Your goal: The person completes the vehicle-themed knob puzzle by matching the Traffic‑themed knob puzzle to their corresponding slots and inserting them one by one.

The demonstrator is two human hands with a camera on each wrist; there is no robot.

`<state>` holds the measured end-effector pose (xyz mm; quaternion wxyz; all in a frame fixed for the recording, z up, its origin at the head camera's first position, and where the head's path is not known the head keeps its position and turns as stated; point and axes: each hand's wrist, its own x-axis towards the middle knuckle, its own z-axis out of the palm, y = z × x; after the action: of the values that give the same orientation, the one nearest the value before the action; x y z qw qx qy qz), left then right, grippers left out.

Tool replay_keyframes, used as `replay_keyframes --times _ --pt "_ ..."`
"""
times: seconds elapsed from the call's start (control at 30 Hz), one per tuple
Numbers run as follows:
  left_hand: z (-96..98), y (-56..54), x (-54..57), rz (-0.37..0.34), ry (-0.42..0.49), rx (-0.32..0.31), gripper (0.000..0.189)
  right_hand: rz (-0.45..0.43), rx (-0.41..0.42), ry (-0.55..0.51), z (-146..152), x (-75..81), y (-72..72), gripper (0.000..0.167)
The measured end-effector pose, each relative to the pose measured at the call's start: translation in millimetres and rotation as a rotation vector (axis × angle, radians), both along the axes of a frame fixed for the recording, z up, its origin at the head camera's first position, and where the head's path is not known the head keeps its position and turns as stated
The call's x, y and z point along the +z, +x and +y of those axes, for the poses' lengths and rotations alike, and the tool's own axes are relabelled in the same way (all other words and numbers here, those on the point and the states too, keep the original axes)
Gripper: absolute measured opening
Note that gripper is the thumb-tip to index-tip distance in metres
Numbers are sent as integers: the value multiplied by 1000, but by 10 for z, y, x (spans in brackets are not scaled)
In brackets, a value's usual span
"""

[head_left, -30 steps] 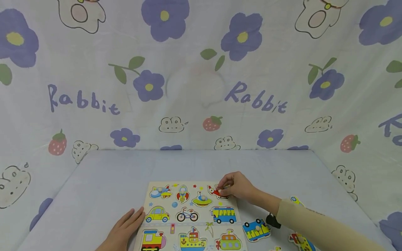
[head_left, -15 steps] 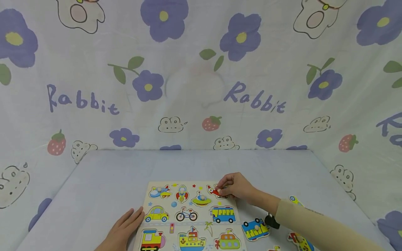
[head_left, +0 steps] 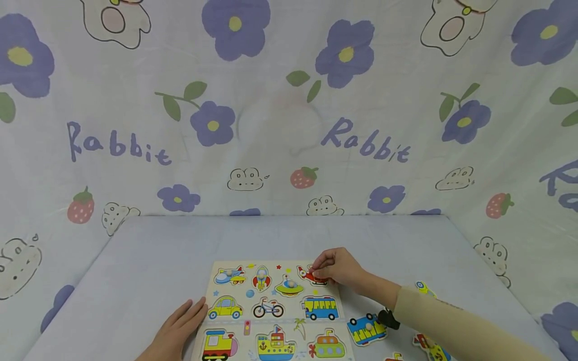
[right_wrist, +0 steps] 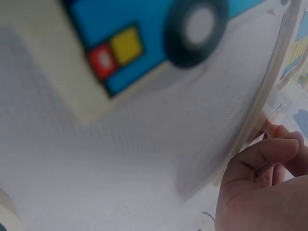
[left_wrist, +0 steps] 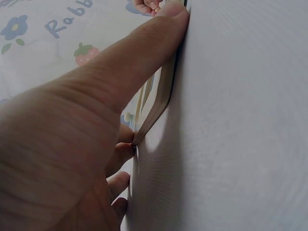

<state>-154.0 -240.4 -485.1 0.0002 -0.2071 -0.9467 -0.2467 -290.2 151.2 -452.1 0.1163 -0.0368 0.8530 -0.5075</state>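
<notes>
A pale wooden puzzle board lies on the table, printed with vehicles. My right hand pinches a red helicopter puzzle piece at the board's top right recess; the fingers cover part of it. Knobbed plane, rocket and flying saucer pieces sit in the top row. At the board's left edge rests my left hand, fingers straight; in the left wrist view its thumb stretches along the board's side. The right wrist view shows the right hand with bent fingers by the board's edge.
Right of the board lies a loose bus piece, upside down, seen large as a blue bus in the right wrist view. Beyond it are a ship piece and other pieces partly hidden by the right sleeve. A patterned cloth hangs behind.
Almost nothing moves. The right hand stays on the helicopter piece with only a slight shift, and the left hand keeps its place. The view drifts a little.
</notes>
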Motion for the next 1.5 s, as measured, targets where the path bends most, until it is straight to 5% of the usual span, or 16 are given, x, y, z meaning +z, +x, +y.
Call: replay_keyframes --times 0.57,0.83,1.1,1.23,1.5 --pt "-8 18 -117 27 29 -38 116 19 -46 -28 22 -68 86 8" --pt "-3 -22 -99 64 32 -65 116 7 -79 -76 197 282 246 16" --pt "5 -25 11 -29 27 -51 119 70 -150 -103 660 647 521 27" --pt "3 -9 33 -4 23 -59 119 107 -168 -61 942 733 670 35" --pt "8 15 76 -65 23 -29 120 153 -303 -49 1434 793 956 49"
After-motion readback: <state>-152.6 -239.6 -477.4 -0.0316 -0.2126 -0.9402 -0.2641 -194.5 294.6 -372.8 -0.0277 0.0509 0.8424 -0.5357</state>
